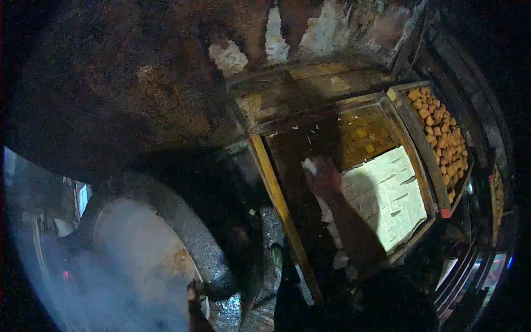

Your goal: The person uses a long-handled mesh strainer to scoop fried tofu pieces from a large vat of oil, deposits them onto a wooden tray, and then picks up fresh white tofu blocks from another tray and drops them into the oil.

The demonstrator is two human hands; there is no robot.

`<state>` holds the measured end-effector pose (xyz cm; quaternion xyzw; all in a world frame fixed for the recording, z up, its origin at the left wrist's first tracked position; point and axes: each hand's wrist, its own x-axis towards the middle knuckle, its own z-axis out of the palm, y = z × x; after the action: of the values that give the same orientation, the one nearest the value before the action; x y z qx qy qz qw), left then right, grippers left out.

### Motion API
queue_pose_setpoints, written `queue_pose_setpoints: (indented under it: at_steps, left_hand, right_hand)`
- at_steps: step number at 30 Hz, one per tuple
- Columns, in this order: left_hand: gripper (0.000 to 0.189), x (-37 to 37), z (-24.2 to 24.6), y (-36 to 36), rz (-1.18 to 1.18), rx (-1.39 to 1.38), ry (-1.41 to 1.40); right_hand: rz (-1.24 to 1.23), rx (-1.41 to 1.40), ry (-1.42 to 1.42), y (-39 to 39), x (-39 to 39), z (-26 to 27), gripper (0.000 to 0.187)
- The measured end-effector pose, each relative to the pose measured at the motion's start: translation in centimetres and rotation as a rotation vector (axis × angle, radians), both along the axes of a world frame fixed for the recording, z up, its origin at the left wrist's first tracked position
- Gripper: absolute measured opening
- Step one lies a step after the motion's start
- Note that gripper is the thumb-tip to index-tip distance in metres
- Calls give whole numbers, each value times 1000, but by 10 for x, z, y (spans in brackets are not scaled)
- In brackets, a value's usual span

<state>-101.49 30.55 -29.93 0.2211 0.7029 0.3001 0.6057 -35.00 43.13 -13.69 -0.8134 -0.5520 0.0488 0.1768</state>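
My right hand [324, 178] reaches over a shallow wooden tray [286, 211] with pale white food [309, 165], apparently a piece or pieces, at its fingertips. Beside that forearm lies a flat white slab, possibly tofu [394, 199], scored or cut into small blocks. A few loose blocks [341, 260] lie near the forearm, and white crumbs dot the tray's far part. At the lower left, my left hand [193, 290] is at the rim of a large round pan [180, 236] full of steaming contents. Shadow hides its fingers, so any hold is unclear.
A second wooden tray [442, 205] on the right holds many golden-brown fried pieces [439, 133]. The pan sits in a wide dark stove surround [207, 249] with wet, shiny patches. Steam blurs the left side. A rough, stained wall [166, 83] rises behind the trays.
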Motion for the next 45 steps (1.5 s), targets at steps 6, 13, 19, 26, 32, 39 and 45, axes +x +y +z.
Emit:
queue_pose_setpoints:
  at_steps: [6,13,19,26,32,39,45]
  left_hand:
    - [57,77,67,14,-223,340,588]
    - [55,370,249,34,-85,567,-557]
    - [56,487,223,70,505,30,-1498]
    - [73,507,229,48,288,136,-1168]
    - [67,505,232,30,357,151,-1124]
    - [57,546,246,26,198,205,-1100]
    - [48,580,237,32,298,220,-1022]
  right_hand:
    - [-166,563,1062,-15,90,-21,42]
    - [128,16,1583,-42,-6,95,46]
    - [538,312,586,-62,-67,128,54]
    - [-66,80,-151,-10,6,26,43]
    - [559,-289,307,-8,1,27,42]
    - [133,575,940,14,27,-15,34]
    - [639,205,1647,-70,-2,85,31]
